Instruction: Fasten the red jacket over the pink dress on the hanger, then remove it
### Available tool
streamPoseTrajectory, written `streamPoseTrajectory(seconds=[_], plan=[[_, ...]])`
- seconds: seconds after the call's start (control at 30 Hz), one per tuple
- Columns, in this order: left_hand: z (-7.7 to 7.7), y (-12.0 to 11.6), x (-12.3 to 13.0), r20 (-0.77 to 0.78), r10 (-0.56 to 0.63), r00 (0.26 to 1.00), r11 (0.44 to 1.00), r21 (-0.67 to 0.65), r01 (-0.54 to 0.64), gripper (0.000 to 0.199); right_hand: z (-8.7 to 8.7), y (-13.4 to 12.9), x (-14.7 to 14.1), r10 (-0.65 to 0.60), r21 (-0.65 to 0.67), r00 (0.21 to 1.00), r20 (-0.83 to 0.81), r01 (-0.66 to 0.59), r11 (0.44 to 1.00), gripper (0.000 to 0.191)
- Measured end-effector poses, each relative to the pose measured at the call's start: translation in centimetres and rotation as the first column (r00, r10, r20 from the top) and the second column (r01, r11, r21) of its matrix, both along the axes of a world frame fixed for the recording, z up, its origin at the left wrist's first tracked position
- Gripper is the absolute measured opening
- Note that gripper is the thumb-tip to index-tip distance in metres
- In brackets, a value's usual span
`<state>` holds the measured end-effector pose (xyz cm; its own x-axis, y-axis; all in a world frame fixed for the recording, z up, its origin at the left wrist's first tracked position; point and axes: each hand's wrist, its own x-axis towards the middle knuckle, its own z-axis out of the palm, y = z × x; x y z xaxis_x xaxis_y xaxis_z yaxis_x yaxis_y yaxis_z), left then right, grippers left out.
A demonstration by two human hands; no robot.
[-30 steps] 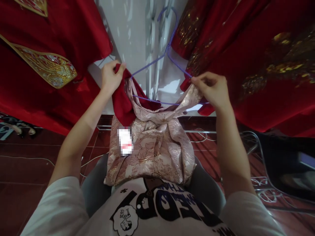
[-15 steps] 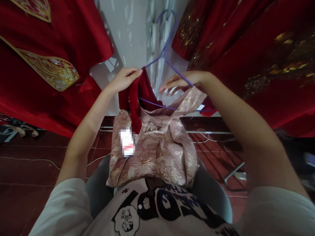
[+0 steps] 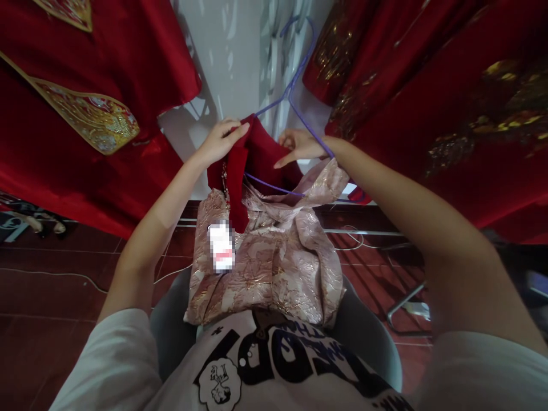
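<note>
My left hand (image 3: 220, 141) is closed on a piece of dark red cloth (image 3: 266, 149), thumb on top, at the left arm of a purple hanger (image 3: 306, 127). My right hand (image 3: 299, 145) reaches behind the hanger's right arm, and its curled fingers and thumb pinch the right edge of the red cloth. On my lap rests a pink brocade garment (image 3: 274, 268) with golden threads. One of its straps (image 3: 326, 181) hangs over the hanger's right end. A white tag (image 3: 221, 246), blurred out, lies on the garment's left side.
Red garments with gold embroidery hang close on the left (image 3: 103, 123) and right (image 3: 483, 142). Behind the hanger is a pale wall (image 3: 233, 63). A white cable (image 3: 55, 275) runs over the red tiled floor (image 3: 51, 337). A metal stand leg (image 3: 405, 305) is at right.
My right hand has moved slightly left and its fingers have closed on the red cloth, which is now spread wider to the right. My left hand keeps its hold.
</note>
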<state>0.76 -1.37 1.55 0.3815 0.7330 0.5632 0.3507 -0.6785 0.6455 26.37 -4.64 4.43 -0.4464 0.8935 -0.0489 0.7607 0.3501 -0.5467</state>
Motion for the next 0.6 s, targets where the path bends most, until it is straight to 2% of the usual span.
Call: streamPoseTrajectory(seconds=[0.03, 0.1, 0.17, 0.27, 0.37, 0.53, 0.6], plan=[[-0.1, -0.1, 0.0, -0.003, 0.007, 1.0, 1.0, -0.002, -0.007, 0.052, 0.3, 0.1, 0.3, -0.063, 0.121, 0.998, 0.006, 0.062, 0.991, 0.042], [-0.2, -0.3, 0.2, -0.013, 0.031, 0.999, 1.0, 0.002, -0.031, 0.05, 1.1, 0.4, 0.8, -0.161, 0.335, 0.987, 0.008, 0.149, 0.931, 0.046], [-0.4, -0.4, 0.5, -0.012, 0.064, 0.998, 0.998, 0.019, -0.064, 0.049, 1.9, 0.6, 1.3, -0.212, 0.452, 0.977, -0.012, 0.194, 0.87, 0.05], [-0.7, -0.3, 0.8, -0.011, 0.092, 0.996, 0.995, 0.044, -0.091, 0.049, 2.6, 0.8, 2.0, -0.291, 0.504, 0.955, -0.063, 0.282, 0.816, 0.047], [-0.9, -0.1, 0.6, -0.036, 0.097, 0.995, 0.994, 0.057, -0.095, 0.049, 2.5, 1.0, 3.0, -0.388, 0.547, 0.917, -0.088, 0.37, 0.751, 0.038], [-1.7, 0.3, -0.5, -0.062, 0.123, 0.99, 0.99, 0.08, -0.118, 0.053, 1.6, 0.7, 6.7, -0.522, 0.555, 0.853, 0.02, 0.425, 0.715, 0.025], [-2.0, 0.2, -0.6, -0.076, 0.11, 0.991, 0.992, 0.072, -0.105, 0.054, 1.1, 0.1, 8.7, -0.546, 0.559, 0.836, 0.054, 0.428, 0.71, 0.027]])
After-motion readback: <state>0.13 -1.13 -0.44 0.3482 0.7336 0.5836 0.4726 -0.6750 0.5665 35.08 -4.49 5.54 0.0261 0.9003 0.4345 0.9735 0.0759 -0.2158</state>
